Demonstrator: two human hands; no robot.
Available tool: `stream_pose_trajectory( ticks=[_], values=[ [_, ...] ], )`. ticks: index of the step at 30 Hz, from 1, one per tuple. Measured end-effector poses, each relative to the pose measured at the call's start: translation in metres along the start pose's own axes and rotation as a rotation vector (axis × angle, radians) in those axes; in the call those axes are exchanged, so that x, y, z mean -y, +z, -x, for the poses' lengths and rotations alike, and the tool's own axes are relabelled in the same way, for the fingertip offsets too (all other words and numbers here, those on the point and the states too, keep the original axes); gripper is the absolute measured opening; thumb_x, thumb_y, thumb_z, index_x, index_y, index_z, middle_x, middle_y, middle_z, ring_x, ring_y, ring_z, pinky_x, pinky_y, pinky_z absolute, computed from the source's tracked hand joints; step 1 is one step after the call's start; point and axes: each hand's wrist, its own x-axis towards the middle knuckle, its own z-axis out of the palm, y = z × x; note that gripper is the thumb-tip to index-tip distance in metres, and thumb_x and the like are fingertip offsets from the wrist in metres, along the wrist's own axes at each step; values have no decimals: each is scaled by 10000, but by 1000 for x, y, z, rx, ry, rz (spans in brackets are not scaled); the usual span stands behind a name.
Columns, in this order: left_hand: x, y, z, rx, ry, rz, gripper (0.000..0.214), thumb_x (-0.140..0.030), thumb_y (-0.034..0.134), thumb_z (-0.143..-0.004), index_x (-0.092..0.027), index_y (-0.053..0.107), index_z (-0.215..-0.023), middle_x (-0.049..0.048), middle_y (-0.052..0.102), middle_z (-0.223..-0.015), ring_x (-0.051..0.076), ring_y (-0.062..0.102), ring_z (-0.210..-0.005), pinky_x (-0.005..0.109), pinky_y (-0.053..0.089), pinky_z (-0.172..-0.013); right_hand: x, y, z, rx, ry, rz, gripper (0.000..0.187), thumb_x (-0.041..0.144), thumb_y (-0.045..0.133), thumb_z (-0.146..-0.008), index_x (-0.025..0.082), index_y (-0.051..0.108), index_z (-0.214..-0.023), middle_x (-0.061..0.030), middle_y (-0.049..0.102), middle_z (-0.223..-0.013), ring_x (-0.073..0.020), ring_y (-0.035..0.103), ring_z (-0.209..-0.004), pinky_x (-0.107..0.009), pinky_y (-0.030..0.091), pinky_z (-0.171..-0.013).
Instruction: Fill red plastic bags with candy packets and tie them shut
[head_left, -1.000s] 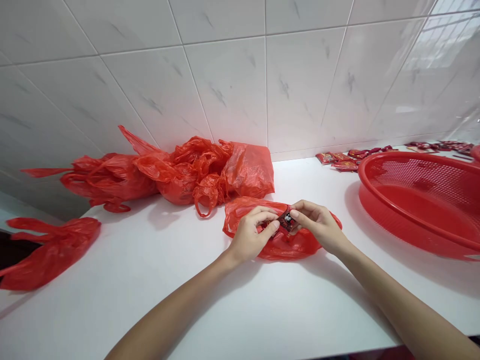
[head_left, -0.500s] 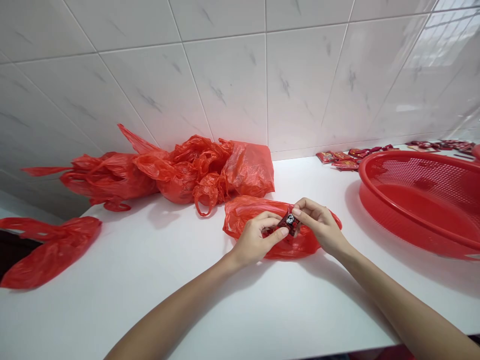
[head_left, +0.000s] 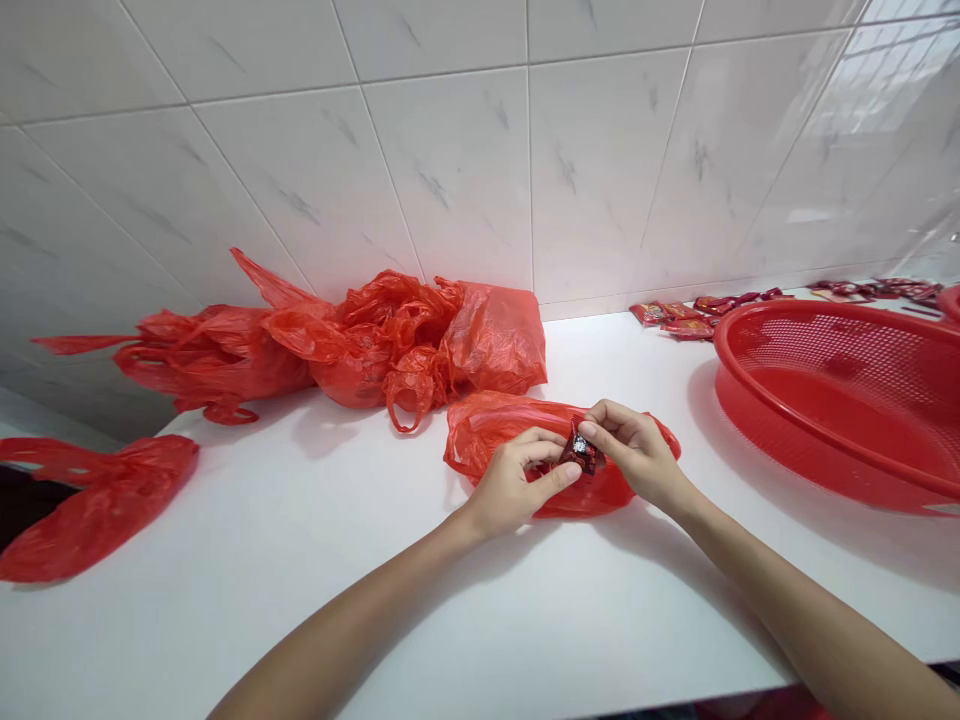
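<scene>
Head view: a small red-and-silver foil packet [head_left: 579, 450] is pinched from above by the right-hand grip [head_left: 634, 450], closed on it, and is pressed at its side by the closed left-hand grip [head_left: 517, 482], over a red plastic bag [head_left: 487, 430] on a white bench [head_left: 300, 570]. The packet is judged light, soft and slippery, best held by its edges

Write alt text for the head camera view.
The left hand and right hand pinch a small red-and-silver packet above a red plastic bag on a white counter. More red bags lie bunched against the tiled wall, with a red mesh basket to the right.
</scene>
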Motion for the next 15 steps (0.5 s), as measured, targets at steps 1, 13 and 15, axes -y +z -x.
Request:
stream_pose_trajectory(
  ticks=[1, 13, 15],
  values=[
    [0, 0, 0, 2, 4, 9, 210, -328, 689, -891, -184, 793, -1001, 91, 711, -1035, 215, 671, -964, 343, 533, -898, -1, 0, 0, -1, -6, -5, 399, 545, 701, -873, 196, 564, -736, 25, 583, -610, -108, 516, -535, -243, 435, -522],
    [-1, 0, 0, -43, -33, 68, 222, -364, 682, -875, -166, 775, -907, 98, 689, -1006, 219, 653, -927, 344, 520, -834, 0, 1, 0, 35, -37, 65, 413, 547, 691, -875, 194, 594, -685, 11, 602, -616, -121, 538, -551, -258, 461, -533],
    [-1, -1, -1, -56, -37, 84, 254, -388, 652, -897, -161, 764, -875, 98, 682, -994, 216, 651, -923, 344, 524, -834, -1, 2, 1, 60, -48, 101, 412, 534, 679, -886, 196, 581, -674, 19, 575, -602, -120, 524, -545, -257, 447, -521]
  ],
)
